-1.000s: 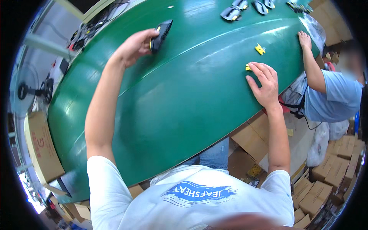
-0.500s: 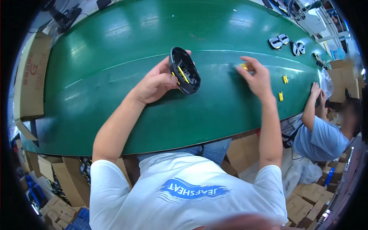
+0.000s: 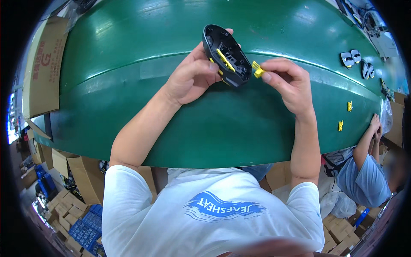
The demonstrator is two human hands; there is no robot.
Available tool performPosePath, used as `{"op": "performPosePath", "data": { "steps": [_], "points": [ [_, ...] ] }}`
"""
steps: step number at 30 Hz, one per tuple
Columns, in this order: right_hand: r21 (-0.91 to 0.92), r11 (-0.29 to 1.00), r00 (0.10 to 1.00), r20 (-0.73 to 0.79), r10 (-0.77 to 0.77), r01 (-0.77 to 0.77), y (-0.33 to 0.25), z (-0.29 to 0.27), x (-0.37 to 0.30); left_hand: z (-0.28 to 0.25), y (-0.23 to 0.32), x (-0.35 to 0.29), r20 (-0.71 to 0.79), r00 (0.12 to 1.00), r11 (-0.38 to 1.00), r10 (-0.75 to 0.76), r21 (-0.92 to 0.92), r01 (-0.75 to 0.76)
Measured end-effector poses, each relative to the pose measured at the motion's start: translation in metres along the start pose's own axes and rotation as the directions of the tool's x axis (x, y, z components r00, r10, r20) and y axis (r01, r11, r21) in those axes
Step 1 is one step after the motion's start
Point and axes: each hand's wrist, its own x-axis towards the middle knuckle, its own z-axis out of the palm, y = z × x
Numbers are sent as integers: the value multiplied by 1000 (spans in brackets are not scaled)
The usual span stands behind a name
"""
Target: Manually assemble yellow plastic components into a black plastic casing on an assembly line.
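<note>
My left hand (image 3: pixel 192 75) grips a black plastic shell (image 3: pixel 238 76), shaped like a computer mouse housing, by its left side, thumb over the edge and fingers behind. Its hollow inside faces up and shows a long yellow strip (image 3: pixel 225 60). Between thumb and fingertips, my right hand (image 3: pixel 287 81) pinches a small yellow plastic part (image 3: pixel 257 69), just right of the shell and apart from it. Two similar yellow pieces, one upper (image 3: pixel 349 106) and one lower (image 3: pixel 341 125), lie on the green table (image 3: pixel 239 124) to the right.
Black-and-grey shells (image 3: pixel 352 58) rest at the table's far right. A cardboard box (image 3: pixel 46 68) stands on the left edge. Another person (image 3: pixel 364 177) works at the right end, hands by a clear plastic bag (image 3: pixel 386 118). Open cartons (image 3: pixel 87 177) are below the table at left.
My right hand has brought the yellow part toward the shell, now close beside it. The shell is held farther from my body. The view has shifted, moving the whole scene in the picture.
</note>
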Motion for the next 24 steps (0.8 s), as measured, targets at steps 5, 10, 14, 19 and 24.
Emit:
{"op": "performPosePath", "data": {
  "steps": [5,10,14,19,24],
  "points": [
    [85,992,996,-11,-90,90,-6,-10,-11,3,-12,3,28,999,986,-38,162,33],
    [-61,989,988,77,-133,138,-16,-2,-12,6,-27,2,125,988,950,92,286,-124],
    [-241,952,981,88,-173,189,-14,0,-13,7,-32,4,213,966,923,146,323,-211],
    [-314,926,977,102,-188,211,-10,11,-14,2,-34,0,209,971,891,116,409,-194],
    [-393,882,965,119,-232,261,-2,17,-15,8,-33,-3,164,985,868,63,478,-135]
  ]
}}
